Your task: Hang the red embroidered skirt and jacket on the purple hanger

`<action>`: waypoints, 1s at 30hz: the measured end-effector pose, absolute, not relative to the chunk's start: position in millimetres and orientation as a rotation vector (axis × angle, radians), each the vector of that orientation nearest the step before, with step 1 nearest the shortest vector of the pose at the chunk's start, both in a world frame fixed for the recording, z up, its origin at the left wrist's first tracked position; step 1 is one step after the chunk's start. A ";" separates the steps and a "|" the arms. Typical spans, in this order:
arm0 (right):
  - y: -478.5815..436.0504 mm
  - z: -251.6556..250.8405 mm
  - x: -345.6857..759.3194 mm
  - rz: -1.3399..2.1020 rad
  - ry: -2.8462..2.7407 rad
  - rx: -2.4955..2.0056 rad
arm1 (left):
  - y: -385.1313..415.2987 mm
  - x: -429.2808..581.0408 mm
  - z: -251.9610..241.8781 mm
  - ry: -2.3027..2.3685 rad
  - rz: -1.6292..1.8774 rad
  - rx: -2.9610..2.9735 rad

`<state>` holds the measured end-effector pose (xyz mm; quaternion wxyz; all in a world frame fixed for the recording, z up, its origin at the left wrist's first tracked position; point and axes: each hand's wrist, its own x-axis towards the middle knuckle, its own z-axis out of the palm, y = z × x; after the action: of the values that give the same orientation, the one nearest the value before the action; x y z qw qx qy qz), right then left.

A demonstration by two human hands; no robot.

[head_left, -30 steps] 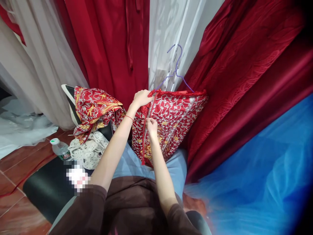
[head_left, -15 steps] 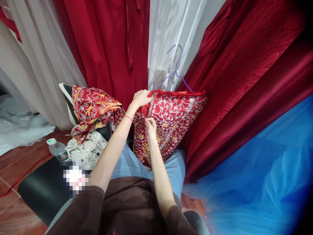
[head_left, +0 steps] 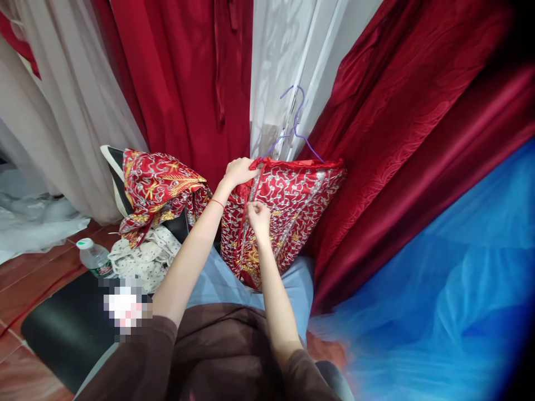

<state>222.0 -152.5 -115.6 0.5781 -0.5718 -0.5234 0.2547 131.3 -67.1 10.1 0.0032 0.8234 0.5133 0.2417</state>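
A red garment (head_left: 288, 195) with silver and gold embroidery hangs on a purple hanger (head_left: 296, 125) and reaches down to my lap. My left hand (head_left: 239, 172) is closed on its top edge, left of the hanger. Lower down, my right hand (head_left: 258, 217) pinches the garment at its front opening, fingertips together; whether a small fastener is between them I cannot make out. Over the chair back at the left lies another red and gold embroidered piece (head_left: 161, 181); my forearm hides where it might join the garment.
A dotted white cloth (head_left: 144, 259), a plastic bottle (head_left: 95, 257) and a black seat (head_left: 62, 328) are at my left. Dark red gowns (head_left: 401, 150) crowd the right, above blue tulle (head_left: 443, 312). A red dress (head_left: 184, 72) hangs straight ahead.
The garment and hanger have shifted slightly left and down in view. My right hand stays in its pinch and has turned a little; the left hand keeps its hold on the top edge.
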 end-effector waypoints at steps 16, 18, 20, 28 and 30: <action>-140.0 -134.9 209.5 0.341 -1.267 -1.637 | -64.8 129.3 8.6 1.497 0.814 2.511; -139.2 -136.5 215.5 0.363 -1.302 -1.613 | -63.0 123.1 9.0 1.313 0.846 2.448; -138.4 -135.1 224.4 0.378 -1.361 -1.583 | -60.1 113.1 11.4 1.054 0.886 2.335; -145.3 -97.2 272.3 0.238 -1.531 -1.634 | -60.5 71.1 41.0 0.606 0.379 2.687; -150.2 -86.9 280.1 0.105 -1.458 -1.664 | -62.2 69.6 45.1 0.617 0.299 2.766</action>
<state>280.1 -150.2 -86.9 0.4469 -0.6720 -0.5889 0.0426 69.6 -62.2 45.1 0.1454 0.9603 0.2141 0.1039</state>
